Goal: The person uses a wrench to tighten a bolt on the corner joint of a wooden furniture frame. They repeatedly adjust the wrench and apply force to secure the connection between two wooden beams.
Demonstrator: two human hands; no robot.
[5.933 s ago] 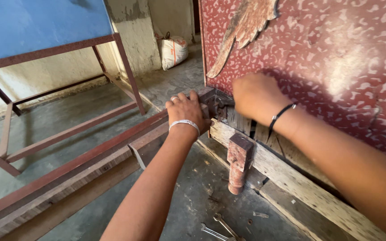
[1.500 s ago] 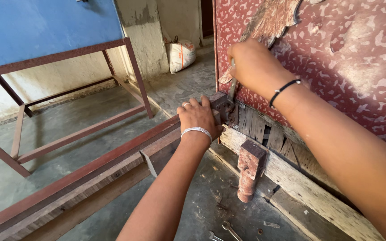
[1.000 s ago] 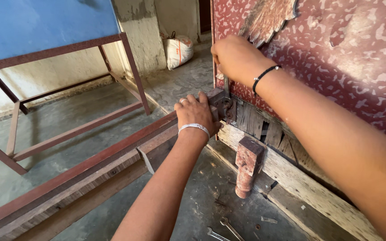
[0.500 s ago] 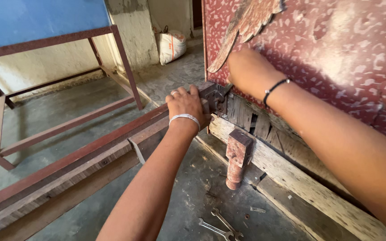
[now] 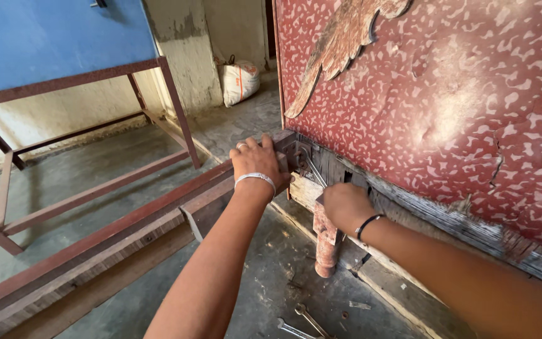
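Note:
My left hand (image 5: pixel 257 161) is curled over a dark metal bracket (image 5: pixel 291 150) at the lower corner of a large red patterned panel (image 5: pixel 446 94). My right hand (image 5: pixel 344 204) is closed in a fist just above a short red turned wooden leg (image 5: pixel 325 246). It grips the end of a thin metal tool (image 5: pixel 313 168) that slants up to the bracket. A weathered wooden rail (image 5: pixel 421 210) runs along the panel's bottom edge behind both hands.
A rusty red metal beam (image 5: pixel 114 229) runs diagonally from the bracket to the lower left. Two spanners (image 5: pixel 302 320) lie on the concrete floor. A blue-topped metal frame table (image 5: pixel 64 56) stands at left, and a white sack (image 5: pixel 239 81) sits by the far wall.
My right hand has come down from the panel's upper edge to just above the wooden leg. My left hand has stayed on the bracket.

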